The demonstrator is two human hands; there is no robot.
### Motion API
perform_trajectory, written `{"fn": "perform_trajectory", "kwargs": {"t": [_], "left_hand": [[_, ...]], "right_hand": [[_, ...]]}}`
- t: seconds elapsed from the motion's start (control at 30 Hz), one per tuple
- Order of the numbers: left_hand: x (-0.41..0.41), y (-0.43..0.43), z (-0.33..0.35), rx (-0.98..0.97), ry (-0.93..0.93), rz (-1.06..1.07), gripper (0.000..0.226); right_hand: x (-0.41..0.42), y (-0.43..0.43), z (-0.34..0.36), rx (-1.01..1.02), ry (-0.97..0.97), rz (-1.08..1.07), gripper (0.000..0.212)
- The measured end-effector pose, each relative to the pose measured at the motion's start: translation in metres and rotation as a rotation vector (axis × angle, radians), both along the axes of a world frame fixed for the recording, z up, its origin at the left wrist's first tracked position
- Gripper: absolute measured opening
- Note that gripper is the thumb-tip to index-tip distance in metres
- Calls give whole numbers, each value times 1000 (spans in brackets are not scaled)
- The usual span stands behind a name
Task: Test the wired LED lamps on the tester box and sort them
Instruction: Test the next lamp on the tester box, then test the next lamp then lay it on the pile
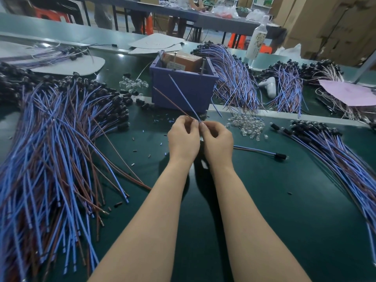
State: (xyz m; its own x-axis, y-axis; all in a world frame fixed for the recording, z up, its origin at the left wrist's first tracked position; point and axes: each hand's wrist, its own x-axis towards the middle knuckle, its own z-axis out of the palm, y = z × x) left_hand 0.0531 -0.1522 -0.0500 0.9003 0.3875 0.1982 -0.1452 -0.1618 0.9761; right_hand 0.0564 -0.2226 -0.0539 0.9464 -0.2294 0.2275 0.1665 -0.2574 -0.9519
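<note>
Hands: left hand (pixel 183 137) pinches the brown wire (pixel 168 100), right hand (pixel 218 139) the blue wire (pixel 183 94), both wires of one lamp.
Wire ends: pointing at the tester box (pixel 183 88), apparently not yet on it.
Progress: likely mid-task, with a large heap (pixel 50 149) on the left and a smaller bundle (pixel 335 151) on the right; which is tested cannot be told.
Around: loose bulbs (pixel 248 125) and a single lamp (pixel 262 151) lie on the table (pixel 264 200).

Held lamp (pixel 184 96): blue and brown wires slant up toward the box, pinched low by the left hand (pixel 183 139) and right hand (pixel 217 141).
Box (pixel 195 88): purple, open-topped, upright mid-surface.
Left pile (pixel 50 149): blue-brown wired lamps, black heads far.
Right pile (pixel 335 155): same.
Loose lamp (pixel 264 152): flat, head rightward.
</note>
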Motion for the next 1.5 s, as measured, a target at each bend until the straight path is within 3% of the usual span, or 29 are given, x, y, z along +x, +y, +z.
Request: {"fn": "perform_trajectory", "kwargs": {"t": [0.17,0.33,0.63,1.5], "left_hand": [[-1,-4,-1,-151,1,-7,16],[4,-1,-4,-251,43,39,6],[6,-1,-4,-43,4,85,42],[23,4,-9,29,-29,68,50]], "right_hand": [[5,2,-1,96,12,-60,11],[9,9,1,99,10,-137,7],[7,11,0,-54,-61,-106,36],[12,13,1,-63,-37,-98,37]]}}
